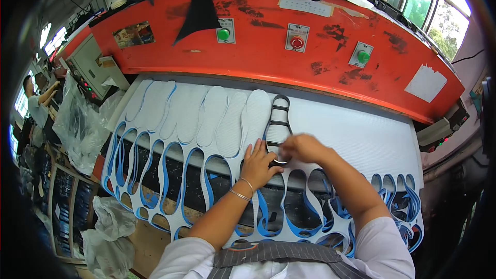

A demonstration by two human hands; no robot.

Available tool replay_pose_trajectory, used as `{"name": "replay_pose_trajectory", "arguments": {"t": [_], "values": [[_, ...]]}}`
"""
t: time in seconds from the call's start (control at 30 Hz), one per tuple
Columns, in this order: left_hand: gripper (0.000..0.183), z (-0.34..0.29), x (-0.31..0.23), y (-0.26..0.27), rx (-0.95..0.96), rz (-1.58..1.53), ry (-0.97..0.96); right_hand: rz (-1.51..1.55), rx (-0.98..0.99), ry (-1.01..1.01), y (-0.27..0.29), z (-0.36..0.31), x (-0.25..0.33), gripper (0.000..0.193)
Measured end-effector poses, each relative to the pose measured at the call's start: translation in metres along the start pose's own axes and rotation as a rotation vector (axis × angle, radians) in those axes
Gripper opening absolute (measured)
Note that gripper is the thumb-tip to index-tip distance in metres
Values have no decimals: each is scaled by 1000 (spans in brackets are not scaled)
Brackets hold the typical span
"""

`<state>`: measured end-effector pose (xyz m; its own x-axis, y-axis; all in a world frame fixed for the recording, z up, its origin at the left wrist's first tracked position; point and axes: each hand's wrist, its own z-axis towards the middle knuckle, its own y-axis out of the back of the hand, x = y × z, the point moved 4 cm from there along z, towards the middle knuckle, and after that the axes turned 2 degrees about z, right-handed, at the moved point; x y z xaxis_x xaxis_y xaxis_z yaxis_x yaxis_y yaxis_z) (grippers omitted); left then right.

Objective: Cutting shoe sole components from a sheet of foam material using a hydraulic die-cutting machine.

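A black sole-shaped cutting die [279,122] with crossbars lies upright-on-edge on a white, finely ribbed foam sheet [351,129]. My left hand [256,168], with bangles at the wrist, rests by the die's near end, fingers stretched along its left side and thumb close to its rounded tip. My right hand [302,148] is just above the die's near right side; its fingers look curled but are smeared by motion, so what they hold is hidden. To the left, several cut white insoles [212,116] with blue undersides lie in a row.
A cut-out foam web with blue edges [183,175] hangs over the table's front, against my body. Behind the sheet rises a red machine beam [258,46] with green buttons [223,34] and a red button [296,42]. Clear plastic bags [82,113] and another person [39,104] are at left.
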<state>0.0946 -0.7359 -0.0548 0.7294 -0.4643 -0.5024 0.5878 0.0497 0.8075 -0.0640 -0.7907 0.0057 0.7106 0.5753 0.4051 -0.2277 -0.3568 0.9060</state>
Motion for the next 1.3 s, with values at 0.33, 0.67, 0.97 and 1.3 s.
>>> {"name": "replay_pose_trajectory", "arguments": {"t": [0.33,0.67,0.97,1.3], "values": [[25,12,-37,6,-278,-311,-38,-481,-161,293,23,58,-8,59],[68,30,-25,33,58,183,139,257,-870,300,82,22,-22,25],[42,139,13,-15,256,455,-15,373,-468,-891,67,-9,-68,33],[51,139,22,-17,181,334,135,199,-336,-431,6,-56,-39,88]]}}
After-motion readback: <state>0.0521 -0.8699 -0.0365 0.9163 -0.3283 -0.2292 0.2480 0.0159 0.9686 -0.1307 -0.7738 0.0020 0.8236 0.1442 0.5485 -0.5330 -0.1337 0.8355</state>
